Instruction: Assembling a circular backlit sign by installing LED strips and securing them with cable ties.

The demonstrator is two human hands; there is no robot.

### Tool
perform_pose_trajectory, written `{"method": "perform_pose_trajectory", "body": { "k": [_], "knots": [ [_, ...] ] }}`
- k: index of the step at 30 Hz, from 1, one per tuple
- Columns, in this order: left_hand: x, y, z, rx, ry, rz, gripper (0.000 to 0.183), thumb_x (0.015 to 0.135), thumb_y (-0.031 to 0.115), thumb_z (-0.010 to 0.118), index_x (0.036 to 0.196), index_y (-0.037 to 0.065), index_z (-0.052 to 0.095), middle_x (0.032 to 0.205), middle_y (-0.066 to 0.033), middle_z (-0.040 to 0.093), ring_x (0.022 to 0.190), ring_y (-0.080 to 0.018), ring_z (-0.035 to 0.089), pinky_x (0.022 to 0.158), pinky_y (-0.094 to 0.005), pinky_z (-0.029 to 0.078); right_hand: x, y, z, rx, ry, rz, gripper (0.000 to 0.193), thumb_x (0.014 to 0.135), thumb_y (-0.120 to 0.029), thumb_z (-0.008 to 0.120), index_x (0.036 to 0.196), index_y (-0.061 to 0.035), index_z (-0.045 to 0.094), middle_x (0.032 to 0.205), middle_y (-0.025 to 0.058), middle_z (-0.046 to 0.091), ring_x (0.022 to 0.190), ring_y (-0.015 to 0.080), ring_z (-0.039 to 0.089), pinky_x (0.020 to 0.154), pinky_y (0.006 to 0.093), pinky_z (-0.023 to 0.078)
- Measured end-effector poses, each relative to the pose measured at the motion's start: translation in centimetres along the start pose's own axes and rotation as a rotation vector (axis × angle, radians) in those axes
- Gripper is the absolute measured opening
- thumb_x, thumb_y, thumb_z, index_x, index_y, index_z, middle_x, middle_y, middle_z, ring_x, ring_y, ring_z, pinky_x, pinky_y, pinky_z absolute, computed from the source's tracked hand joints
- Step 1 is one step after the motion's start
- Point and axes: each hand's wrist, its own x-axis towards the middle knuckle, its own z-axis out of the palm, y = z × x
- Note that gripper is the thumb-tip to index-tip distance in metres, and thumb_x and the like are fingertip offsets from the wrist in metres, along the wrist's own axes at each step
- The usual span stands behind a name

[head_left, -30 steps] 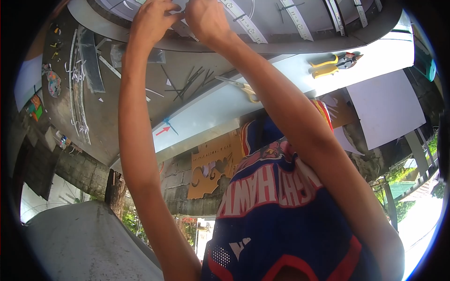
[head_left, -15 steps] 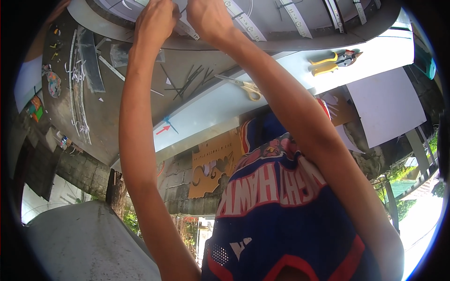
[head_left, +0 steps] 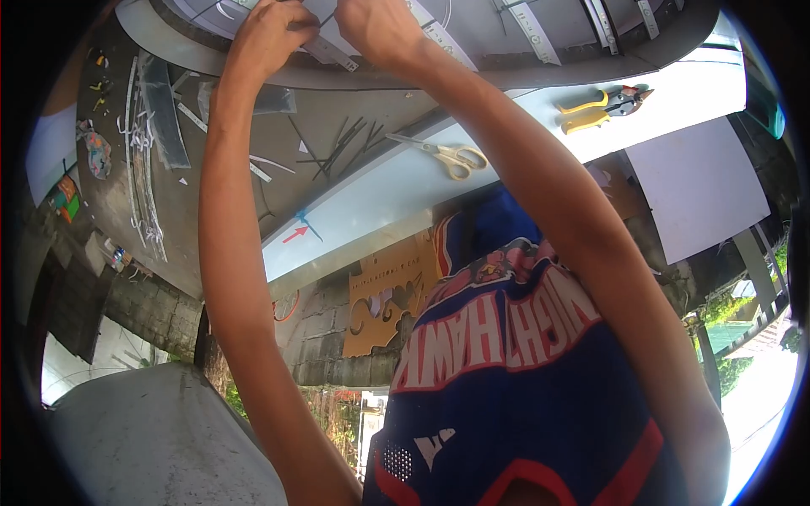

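Note:
At the top edge, both my hands work inside a grey, curved-rim panel (head_left: 582, 78) fitted with LED strips (head_left: 533, 34). My left hand (head_left: 268, 38) is over the inner rim, its thumb and index finger apart beside the end of one LED strip (head_left: 333, 52). My right hand (head_left: 375, 32) is closed just to the right of it, fingers pressed together and partly cut off by the picture's edge. What it pinches is too hidden to name. A thin dark line shows between the two hands.
White-handled scissors (head_left: 456, 160) and yellow-handled snips (head_left: 607, 110) lie on a white sheet (head_left: 363, 202). Dark thin sticks (head_left: 337, 148) and loose LED strips (head_left: 139, 185) lie on the grey table (head_left: 202, 228). A cut brown board (head_left: 388, 295) stands below.
My left hand has shifted left, away from my right, and its thumb and index finger have parted. More of the LED strip between the hands shows. My right hand stays in nearly the same place.

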Motion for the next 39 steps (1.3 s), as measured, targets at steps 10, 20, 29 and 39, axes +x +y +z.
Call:
{"method": "perform_pose_trajectory", "body": {
  "k": [10,20,29,39],
  "knots": [
    [0.3,-3.1,0.8,0.103,-0.023,0.144,0.019,0.085,0.014,0.062,0.099,0.003,0.070,0.094,-0.0064,0.067,0.083,-0.0212,0.062,0.079,-0.0292,0.046,0.1,0.1,0.4,0.200,0.080,0.010,0.020,0.083,-0.001,0.049,0.100,0.0086,0.049,0.084,0.0310,0.057,0.065,0.0441,0.059,0.058,0.0461,0.049],
    [-0.7,-3.3,1.9,-0.225,-0.009,-0.101,0.021,0.082,0.011,0.062,0.098,-0.001,0.067,0.092,-0.0070,0.067,0.083,-0.0201,0.062,0.078,-0.0301,0.046,0.3,-2.7,-1.4,1.359,0.001,0.644,0.017,0.095,-0.010,0.044,0.092,0.0047,0.052,0.072,0.0152,0.061,0.067,0.0275,0.066,0.054,0.0355,0.051],
    [-1.1,-1.5,2.1,-0.091,0.184,0.021,0.018,0.076,0.005,0.067,0.093,-0.002,0.069,0.077,-0.0138,0.067,0.070,-0.0302,0.064,0.061,-0.0363,0.048,2.2,-3.2,0.5,0.619,0.041,0.521,0.027,0.077,-0.007,0.056,0.099,0.0075,0.054,0.086,0.0322,0.063,0.081,0.0491,0.062,0.073,0.0514,0.050],
    [-1.4,-2.5,3.5,-0.125,0.166,0.008,0.018,0.078,0.012,0.065,0.094,0.003,0.068,0.091,-0.0134,0.068,0.084,-0.0368,0.063,0.074,-0.0406,0.050,1.9,-3.4,-0.1,0.616,0.152,0.619,0.032,0.073,-0.006,0.059,0.100,0.0102,0.055,0.089,0.0327,0.063,0.090,0.0470,0.062,0.079,0.0501,0.049]
  ]
}}
